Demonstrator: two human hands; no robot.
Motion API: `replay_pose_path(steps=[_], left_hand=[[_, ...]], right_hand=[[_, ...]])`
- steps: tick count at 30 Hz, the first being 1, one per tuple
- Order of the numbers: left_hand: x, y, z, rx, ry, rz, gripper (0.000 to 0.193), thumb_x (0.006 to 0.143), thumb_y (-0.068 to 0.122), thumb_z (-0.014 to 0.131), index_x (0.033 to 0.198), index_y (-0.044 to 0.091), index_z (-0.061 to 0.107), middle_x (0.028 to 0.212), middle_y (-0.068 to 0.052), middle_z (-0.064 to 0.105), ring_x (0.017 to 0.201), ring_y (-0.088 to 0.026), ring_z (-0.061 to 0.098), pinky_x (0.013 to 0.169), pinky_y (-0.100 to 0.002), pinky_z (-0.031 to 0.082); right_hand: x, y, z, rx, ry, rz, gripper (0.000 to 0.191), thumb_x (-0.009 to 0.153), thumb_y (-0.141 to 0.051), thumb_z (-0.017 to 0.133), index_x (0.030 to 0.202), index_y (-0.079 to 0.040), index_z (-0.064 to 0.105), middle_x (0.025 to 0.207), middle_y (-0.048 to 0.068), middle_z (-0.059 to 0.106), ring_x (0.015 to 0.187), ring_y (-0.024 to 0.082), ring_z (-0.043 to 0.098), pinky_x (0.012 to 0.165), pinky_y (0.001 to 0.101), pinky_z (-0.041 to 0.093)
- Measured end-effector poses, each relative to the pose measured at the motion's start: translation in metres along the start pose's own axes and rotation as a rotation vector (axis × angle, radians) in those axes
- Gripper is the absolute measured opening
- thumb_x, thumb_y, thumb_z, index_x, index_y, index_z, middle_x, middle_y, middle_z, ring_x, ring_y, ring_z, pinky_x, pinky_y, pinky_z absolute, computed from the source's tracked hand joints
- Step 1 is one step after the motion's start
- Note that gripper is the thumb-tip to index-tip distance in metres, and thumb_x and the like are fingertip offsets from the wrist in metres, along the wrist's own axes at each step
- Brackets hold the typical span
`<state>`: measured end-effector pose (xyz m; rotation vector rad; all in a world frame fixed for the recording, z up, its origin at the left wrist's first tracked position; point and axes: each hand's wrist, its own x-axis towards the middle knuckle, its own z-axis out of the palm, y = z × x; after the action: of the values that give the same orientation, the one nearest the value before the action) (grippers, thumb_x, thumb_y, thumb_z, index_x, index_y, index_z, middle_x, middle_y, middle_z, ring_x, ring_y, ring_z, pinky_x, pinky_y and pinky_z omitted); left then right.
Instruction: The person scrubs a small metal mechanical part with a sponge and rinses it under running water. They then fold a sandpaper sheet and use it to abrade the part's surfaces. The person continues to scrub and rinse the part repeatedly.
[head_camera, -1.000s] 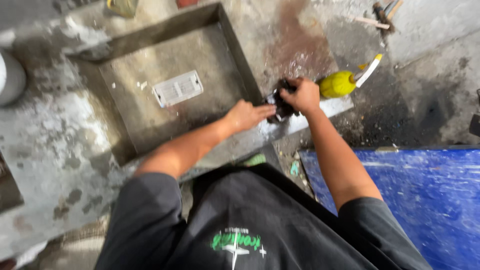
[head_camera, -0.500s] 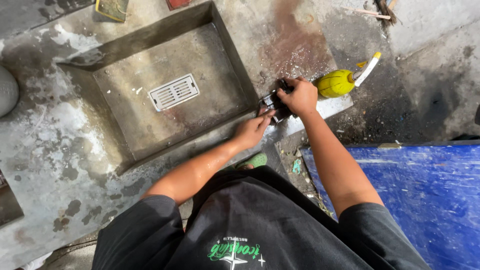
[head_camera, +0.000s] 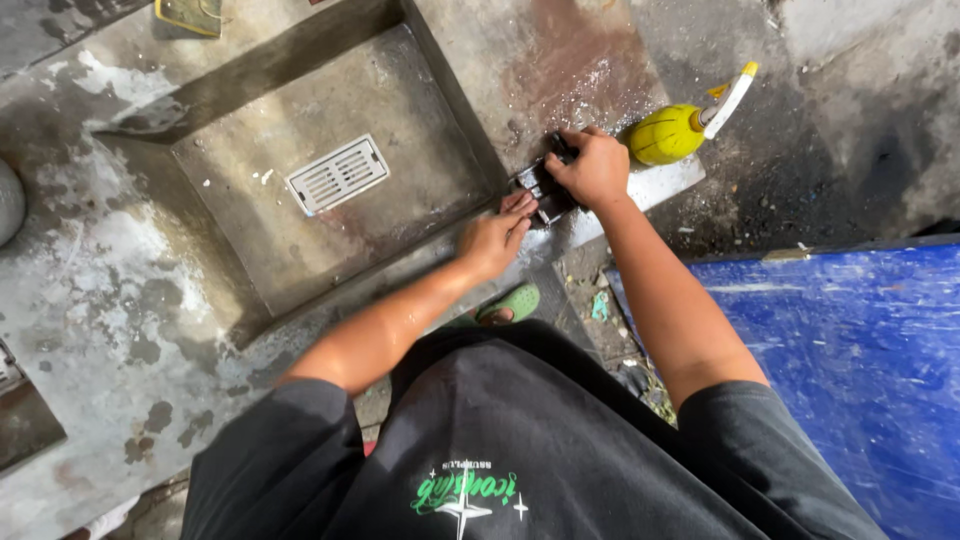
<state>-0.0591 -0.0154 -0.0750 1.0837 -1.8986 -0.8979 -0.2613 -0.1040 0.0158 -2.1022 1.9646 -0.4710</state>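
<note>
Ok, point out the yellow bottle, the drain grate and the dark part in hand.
Yellow bottle (head_camera: 664, 134), head view, on its round body.
Drain grate (head_camera: 337, 174), head view, its slotted middle.
Dark part (head_camera: 534, 183), head view, its exposed left end.

Both hands crowd the basin's (head_camera: 250, 75) front-right rim: the right hand (head_camera: 595, 168) sits over a small dark part (head_camera: 540, 185), and the left hand (head_camera: 495, 238) touches it from the near side. A yellow bottle (head_camera: 668, 134) stands just right of the right hand, blocking that side. Left of the hands the sunken basin floor lies open around the drain grate (head_camera: 337, 174). A blue sheet (head_camera: 850, 360) lies at the near right.
</note>
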Motion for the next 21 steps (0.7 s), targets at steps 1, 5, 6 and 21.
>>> replay_pose_path(steps=[1, 5, 6, 21], left_hand=[[0.000, 0.002, 0.012, -0.222, -0.017, -0.148, 0.032, 0.119, 0.037, 0.056, 0.143, 0.018, 0.065, 0.146, 0.002, 0.068, 0.117, -0.015, 0.071, 0.093, -0.033, 0.056], [-0.006, 0.014, 0.022, -0.623, -0.143, -0.560, 0.039, 0.113, 0.039, 0.052, 0.145, 0.019, 0.064, 0.145, -0.001, 0.070, 0.091, -0.013, 0.055, 0.073, -0.034, 0.047], [-0.006, 0.012, 0.019, -0.679, -0.181, -0.629, 0.041, 0.111, 0.039, 0.051, 0.145, 0.020, 0.063, 0.145, 0.000, 0.068, 0.080, -0.013, 0.050, 0.065, -0.034, 0.045], [0.015, 0.010, -0.033, 0.312, -0.122, 0.160, 0.042, 0.108, 0.033, 0.052, 0.150, 0.029, 0.049, 0.155, 0.009, 0.052, 0.088, -0.023, 0.072, 0.070, -0.037, 0.057]], right_hand=[[0.000, 0.000, 0.000, 0.014, 0.000, -0.007, 0.045, 0.077, -0.041, 0.080, 0.114, -0.015, 0.081, 0.103, 0.013, 0.075, 0.087, 0.035, 0.072, 0.079, 0.0441, 0.058], [0.000, 0.000, -0.002, 0.019, -0.051, -0.051, 0.045, 0.076, -0.042, 0.081, 0.113, -0.017, 0.081, 0.104, 0.012, 0.075, 0.088, 0.035, 0.072, 0.079, 0.0444, 0.058], [0.000, 0.000, -0.003, 0.005, -0.046, -0.066, 0.045, 0.077, -0.042, 0.081, 0.114, -0.017, 0.081, 0.105, 0.012, 0.075, 0.088, 0.035, 0.072, 0.079, 0.0448, 0.058], [0.001, -0.004, -0.006, 0.021, 0.015, 0.026, 0.048, 0.075, -0.042, 0.081, 0.113, -0.013, 0.080, 0.103, 0.014, 0.075, 0.087, 0.036, 0.072, 0.079, 0.0447, 0.058]])
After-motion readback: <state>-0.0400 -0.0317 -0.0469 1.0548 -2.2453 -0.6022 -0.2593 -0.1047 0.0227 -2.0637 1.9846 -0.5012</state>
